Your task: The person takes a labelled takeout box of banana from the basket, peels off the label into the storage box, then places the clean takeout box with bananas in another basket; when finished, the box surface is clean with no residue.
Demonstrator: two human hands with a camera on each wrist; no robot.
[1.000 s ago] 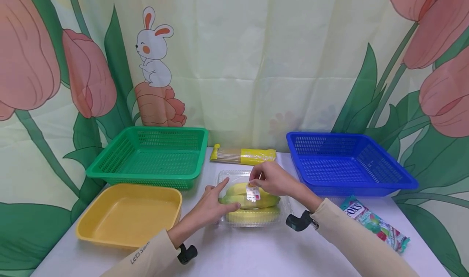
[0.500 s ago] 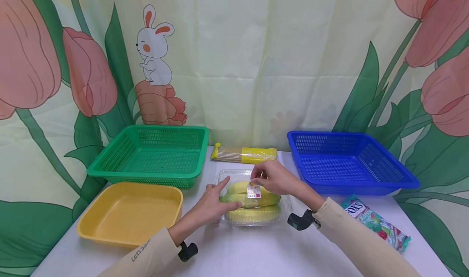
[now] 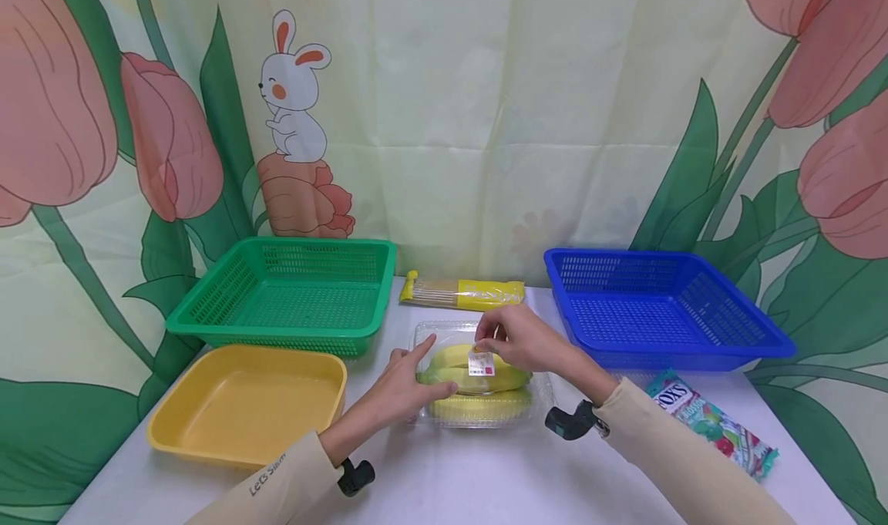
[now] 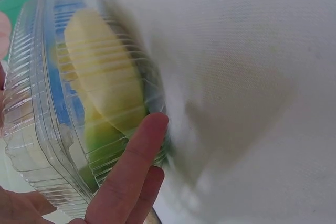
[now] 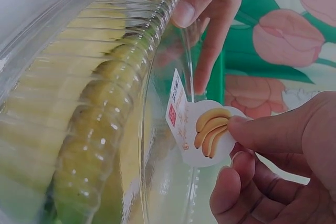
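Observation:
Yellow-green bananas [image 3: 451, 380] lie inside a clear plastic clamshell box [image 3: 543, 390] at the table's middle. My right hand [image 3: 519, 341] pinches a white label sticker [image 3: 482, 365] between thumb and forefinger above the lid. In the right wrist view, the sticker [image 5: 210, 129] is bent; its rounded, banana-printed part is in the fingers, and its printed flap leans toward the lid. My left hand [image 3: 397, 394] rests at the box's left end, index finger and thumb straight and spread apart. The left wrist view has straight fingers [image 4: 134, 166] against the ribbed side.
Left of the box stand a green basket [image 3: 361, 331] and a yellow tub [image 3: 334, 378]. A blue basket [image 3: 666, 358] is at the back right, with a sweets packet [image 3: 714, 425] before it. A yellow packet of thin sticks [image 3: 461, 294] lies behind the box.
The view has shifted slightly. Both hands stay in place, and the right hand keeps pinching the sticker; its printed flap shows at a slightly different angle.

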